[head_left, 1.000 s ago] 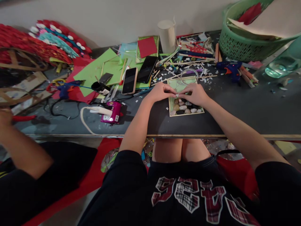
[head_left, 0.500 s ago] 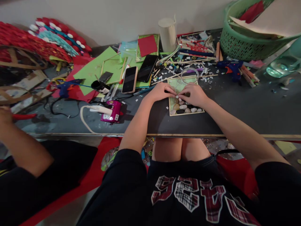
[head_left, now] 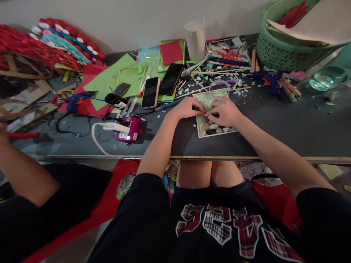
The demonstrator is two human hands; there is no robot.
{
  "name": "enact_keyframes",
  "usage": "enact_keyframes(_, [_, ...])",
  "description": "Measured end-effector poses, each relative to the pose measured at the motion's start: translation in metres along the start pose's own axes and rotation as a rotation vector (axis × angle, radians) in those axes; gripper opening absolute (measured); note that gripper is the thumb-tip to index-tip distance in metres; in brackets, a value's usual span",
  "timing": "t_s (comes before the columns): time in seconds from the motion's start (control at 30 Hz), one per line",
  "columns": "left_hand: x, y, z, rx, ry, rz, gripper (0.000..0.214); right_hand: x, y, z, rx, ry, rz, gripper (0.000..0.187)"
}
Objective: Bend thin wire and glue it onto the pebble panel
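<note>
A small green card framed with wooden sticks (head_left: 199,134) lies on the dark table in front of me. Several smooth pebbles (head_left: 213,126) sit in rows along its near edge. My left hand (head_left: 188,107) rests on the frame's left side, fingers curled and pinched at a pebble. My right hand (head_left: 225,111) covers the middle of the frame, fingers bent down onto the stones. The fingertips of both hands meet over the pebbles. What each pinch holds is hidden. A clear ring (head_left: 218,87) lies at the frame's far edge.
Two phones (head_left: 150,92) lie on green paper (head_left: 115,78) at the back left. A pink glue gun (head_left: 128,131) with cord sits left of me, a blue one (head_left: 267,78) at right. A green basket (head_left: 285,51) and white cup (head_left: 195,38) stand behind. Another person's arm (head_left: 24,171) is at far left.
Both hands have slid slightly nearer along the frame, fingertips lower onto the pebble rows. The view has shifted a little.
</note>
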State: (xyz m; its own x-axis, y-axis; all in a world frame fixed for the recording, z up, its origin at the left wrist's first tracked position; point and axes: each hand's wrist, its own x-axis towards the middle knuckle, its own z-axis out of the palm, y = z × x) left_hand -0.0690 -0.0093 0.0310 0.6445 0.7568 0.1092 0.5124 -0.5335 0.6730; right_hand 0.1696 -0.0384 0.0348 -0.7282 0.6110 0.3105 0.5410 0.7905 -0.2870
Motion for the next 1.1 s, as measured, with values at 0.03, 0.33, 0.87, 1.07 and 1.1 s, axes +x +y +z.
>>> enact_keyframes(0.03, [0.000, 0.000, 0.000, -0.001, -0.001, 0.006, 0.005, 0.000, -0.002, -0.001, -0.030, -0.009, -0.015, 0.038])
enact_keyframes(0.33, [0.001, -0.003, 0.000, -0.121, -0.025, -0.038, 0.012, -0.001, 0.002, -0.002, -0.059, 0.086, 0.200, 0.050])
enact_keyframes(0.87, [0.004, -0.014, 0.001, 0.096, 0.251, -0.150, 0.038, -0.011, 0.044, 0.012, -0.070, 0.302, 0.412, 0.031])
enact_keyframes(1.07, [0.016, -0.024, 0.016, 0.050, 0.325, -0.211, 0.024, -0.012, 0.036, 0.008, -0.182, 0.307, 0.429, 0.025])
enact_keyframes(1.1, [0.018, -0.025, 0.018, 0.055, 0.326, -0.200, 0.025, -0.012, 0.034, 0.007, -0.201, 0.296, 0.435, 0.023])
